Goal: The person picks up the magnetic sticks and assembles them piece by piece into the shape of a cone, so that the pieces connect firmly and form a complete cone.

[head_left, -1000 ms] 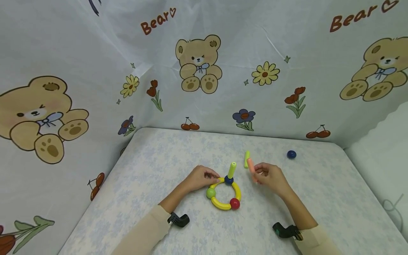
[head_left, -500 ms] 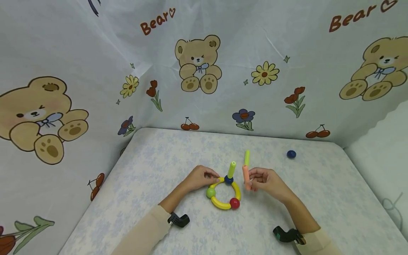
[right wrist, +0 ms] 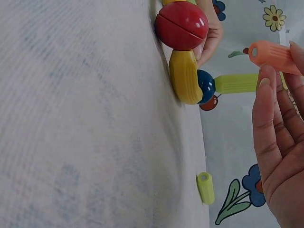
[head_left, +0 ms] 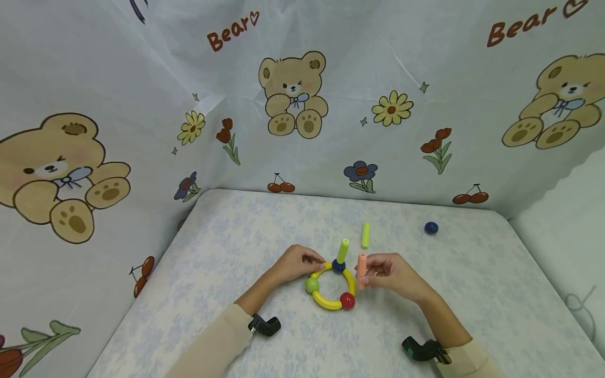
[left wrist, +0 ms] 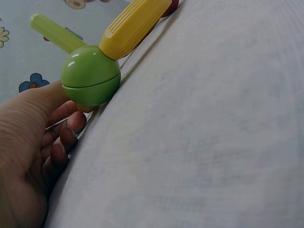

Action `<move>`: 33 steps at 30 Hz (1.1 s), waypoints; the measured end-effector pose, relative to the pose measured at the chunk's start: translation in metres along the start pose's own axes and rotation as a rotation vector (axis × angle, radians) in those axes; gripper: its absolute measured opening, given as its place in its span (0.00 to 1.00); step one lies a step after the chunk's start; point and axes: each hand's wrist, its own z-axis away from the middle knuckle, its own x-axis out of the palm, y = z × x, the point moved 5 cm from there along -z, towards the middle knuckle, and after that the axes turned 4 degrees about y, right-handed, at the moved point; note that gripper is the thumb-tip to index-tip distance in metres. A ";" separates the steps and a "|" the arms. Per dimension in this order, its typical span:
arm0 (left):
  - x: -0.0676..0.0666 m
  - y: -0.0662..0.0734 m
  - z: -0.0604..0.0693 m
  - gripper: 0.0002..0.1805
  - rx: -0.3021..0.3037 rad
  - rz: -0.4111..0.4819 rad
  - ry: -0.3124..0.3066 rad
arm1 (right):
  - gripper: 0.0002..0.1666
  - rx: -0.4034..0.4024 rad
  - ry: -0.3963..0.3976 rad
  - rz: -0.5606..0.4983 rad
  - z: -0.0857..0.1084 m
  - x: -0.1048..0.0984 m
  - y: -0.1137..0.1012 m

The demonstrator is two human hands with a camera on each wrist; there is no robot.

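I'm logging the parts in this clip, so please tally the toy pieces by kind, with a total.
Balls: 4 (green ball, red ball, joined blue ball, loose blue ball)
Curved yellow pieces: 3
Straight sticks: 3 (joined green stick, loose green stick, held orange stick)
Total: 10

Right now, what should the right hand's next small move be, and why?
Perhaps move the straight ribbed orange stick over the round glossy red ball: the right hand holds it upright nearby, and that ball bears no upright stick, while the round blue ball bears a ribbed lime stick.
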 end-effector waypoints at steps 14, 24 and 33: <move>0.001 -0.004 -0.002 0.06 0.021 -0.013 -0.003 | 0.12 -0.113 -0.121 -0.013 -0.002 0.025 -0.014; -0.001 0.001 -0.001 0.06 0.014 -0.014 -0.004 | 0.13 -0.126 -0.161 -0.017 -0.003 0.032 -0.009; -0.001 0.001 -0.001 0.06 0.013 -0.017 -0.004 | 0.16 -0.086 -0.167 -0.016 -0.003 0.031 -0.010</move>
